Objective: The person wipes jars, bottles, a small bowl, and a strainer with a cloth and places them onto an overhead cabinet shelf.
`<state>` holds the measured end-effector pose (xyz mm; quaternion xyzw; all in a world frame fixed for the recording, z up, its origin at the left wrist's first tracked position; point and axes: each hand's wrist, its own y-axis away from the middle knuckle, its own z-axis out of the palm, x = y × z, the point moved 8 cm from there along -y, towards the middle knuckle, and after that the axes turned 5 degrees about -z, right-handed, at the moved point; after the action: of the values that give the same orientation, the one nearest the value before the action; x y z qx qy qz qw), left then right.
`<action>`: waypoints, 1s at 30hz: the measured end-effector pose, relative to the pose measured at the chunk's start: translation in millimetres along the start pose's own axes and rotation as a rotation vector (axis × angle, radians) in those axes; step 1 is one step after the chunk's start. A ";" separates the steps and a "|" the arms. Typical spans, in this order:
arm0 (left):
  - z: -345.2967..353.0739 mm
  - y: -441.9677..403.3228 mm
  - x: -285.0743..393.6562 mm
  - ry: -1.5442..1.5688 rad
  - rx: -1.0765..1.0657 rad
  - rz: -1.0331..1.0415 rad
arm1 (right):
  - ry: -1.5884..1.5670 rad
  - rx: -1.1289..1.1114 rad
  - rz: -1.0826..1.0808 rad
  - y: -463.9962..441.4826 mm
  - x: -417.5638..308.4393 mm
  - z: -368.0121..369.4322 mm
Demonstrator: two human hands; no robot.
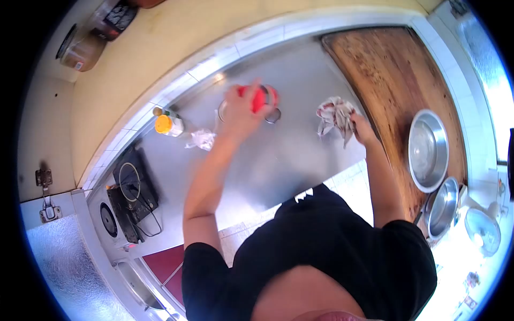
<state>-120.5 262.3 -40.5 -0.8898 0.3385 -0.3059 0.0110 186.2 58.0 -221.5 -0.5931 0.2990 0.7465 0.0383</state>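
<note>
The left hand point(242, 111) is reaching over the red thing point(259, 98), which is lying under and between its spread fingers on the counter point(289, 160). Motion is blurring both, so I cannot tell whether the fingers are clamping it or only touching it. A small round piece point(273, 116) with a shiny rim is sitting just beside the red thing, on the side toward the right hand point(364, 129).

The right hand is closing its fingers on one edge of the cloth point(335, 114); the rest is spreading beyond the fingertips in soft, crumpled folds, pale with dark reddish patches. The cloth is hanging or lying near the edge of the board point(396, 75); its exact contact is not clear.

The counter is showing smooth, grey, dully reflecting metal. The board is showing brown wood with dark marks. Two round, shiny metal bowls, one larger point(428, 152) and one smaller point(443, 207), are standing on the right. On the left, a jar point(170, 125) with a yellow lid is standing near a crumpled, whitish, filmy wrapper point(202, 139).
</note>
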 end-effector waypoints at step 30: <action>287.1 102.2 47.1 1.130 -0.100 -0.428 | 1.143 -0.183 -0.932 73.5 -48.8 109.2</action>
<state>4.5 101.1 -271.7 -0.6373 0.1194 -0.7103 -0.2739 76.1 66.1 -134.8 -0.9553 -0.0739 0.2498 0.1400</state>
